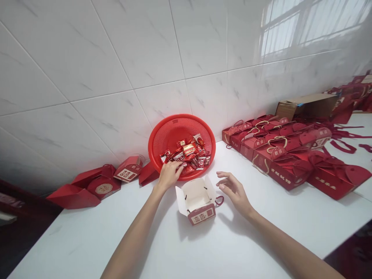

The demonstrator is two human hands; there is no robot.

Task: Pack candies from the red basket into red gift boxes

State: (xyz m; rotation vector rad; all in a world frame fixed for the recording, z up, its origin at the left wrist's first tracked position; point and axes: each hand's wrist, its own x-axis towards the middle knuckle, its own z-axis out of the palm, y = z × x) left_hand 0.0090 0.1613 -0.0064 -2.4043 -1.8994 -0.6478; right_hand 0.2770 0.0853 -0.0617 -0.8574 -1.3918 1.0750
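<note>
A small gift box stands on the white table with its flaps up and its pale inside showing; nothing is visible in it. Behind it a red plastic basket leans against the wall, holding a heap of wrapped candies. My left hand reaches over the basket's front rim, fingers stretched out at the near edge of the candies; no candy shows clearly in its grasp. Right of the box, my right hand hovers with fingers apart and holds nothing. A dark red cord loop sticks out from the box's right side.
Rows of closed red gift boxes stand at the right, with a cardboard carton behind them. Red ribbons lie at the far right. More red boxes sit left of the basket along the tiled wall.
</note>
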